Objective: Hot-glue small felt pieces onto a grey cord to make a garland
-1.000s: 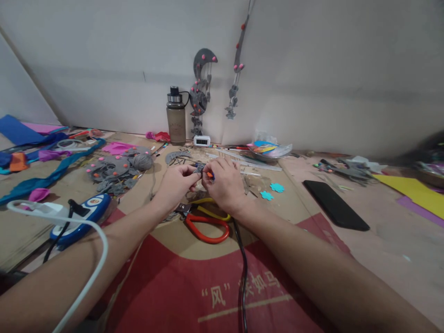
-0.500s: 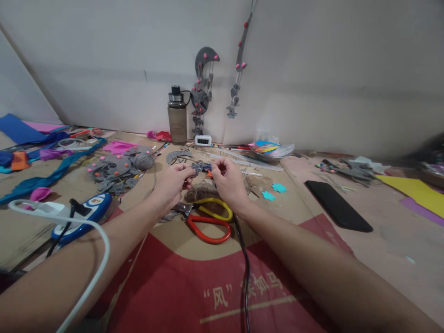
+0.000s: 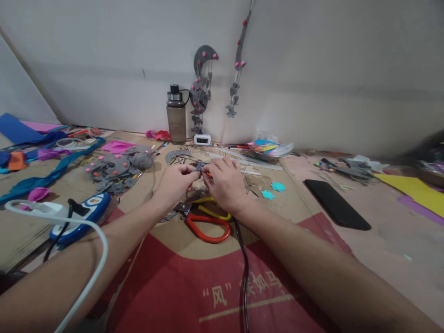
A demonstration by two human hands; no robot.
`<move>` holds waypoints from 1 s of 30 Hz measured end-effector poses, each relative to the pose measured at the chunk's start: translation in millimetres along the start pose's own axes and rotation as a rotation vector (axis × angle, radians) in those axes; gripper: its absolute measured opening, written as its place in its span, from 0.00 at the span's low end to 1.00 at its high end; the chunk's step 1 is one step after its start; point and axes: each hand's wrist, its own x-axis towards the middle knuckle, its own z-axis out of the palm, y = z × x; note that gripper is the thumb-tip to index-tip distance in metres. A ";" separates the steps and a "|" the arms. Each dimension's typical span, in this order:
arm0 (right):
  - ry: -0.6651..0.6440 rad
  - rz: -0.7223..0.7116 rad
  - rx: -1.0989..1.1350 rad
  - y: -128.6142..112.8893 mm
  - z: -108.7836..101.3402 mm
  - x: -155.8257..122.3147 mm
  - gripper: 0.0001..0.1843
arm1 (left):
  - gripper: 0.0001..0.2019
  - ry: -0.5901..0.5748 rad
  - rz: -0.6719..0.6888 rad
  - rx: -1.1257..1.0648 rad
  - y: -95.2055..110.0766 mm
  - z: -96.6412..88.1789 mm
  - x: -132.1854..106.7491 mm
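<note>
My left hand pinches a small dark grey piece, its thumb and forefinger closed at the piece's near edge. Right beside it, my right hand is curled with its fingers bent down over the same piece, covering most of it. A speck of orange shows by the right fingertips; whether it belongs to the piece I cannot tell. Below the hands lie big scissors with one red and one yellow handle, the yellow one partly behind my right hand. A black cord runs from under my right wrist toward me.
Grey felt pieces with pink dots and a yarn ball lie left. A bottle and small clock stand by the wall. Turquoise flowers, a black phone and a blue device flank my arms.
My hands have come closer together. My right hand has shifted left and its fingers now bend over the grey piece, which showed stretched between both hands before.
</note>
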 end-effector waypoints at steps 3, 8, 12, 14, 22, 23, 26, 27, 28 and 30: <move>-0.010 -0.044 -0.049 -0.6 -1.1 0.3 0.08 | 0.10 -0.032 0.009 0.035 2.4 0.0 -1.0; -0.005 0.142 0.186 -0.8 1.6 4.1 0.03 | 0.10 -0.087 -0.011 -0.065 -3.7 -1.3 3.2; 0.016 0.311 0.472 -2.4 5.8 5.2 0.02 | 0.09 -0.072 -0.043 -0.118 -6.9 -2.5 5.6; 0.020 0.379 0.585 -3.8 7.6 4.3 0.03 | 0.09 -0.063 -0.045 -0.111 -7.5 -2.8 6.2; 0.045 0.632 0.919 -6.3 7.1 5.9 0.05 | 0.09 -0.005 -0.051 -0.145 -12.8 -5.8 11.8; 0.055 0.661 0.959 -5.7 6.8 6.7 0.06 | 0.09 0.005 -0.061 -0.155 -13.0 -6.3 12.4; 0.083 0.698 1.019 -3.3 7.7 7.8 0.06 | 0.06 0.053 -0.086 -0.180 -12.5 -7.5 13.8; 0.092 0.694 1.027 -2.6 8.4 7.8 0.06 | 0.06 0.062 -0.094 -0.194 -12.0 -7.8 14.0; 0.097 0.685 1.037 -1.9 9.2 7.6 0.04 | 0.05 0.061 -0.102 -0.209 -11.3 -8.0 14.2; 0.102 0.666 1.077 -0.8 10.8 6.9 0.04 | 0.06 0.034 -0.117 -0.236 -9.7 -8.1 14.0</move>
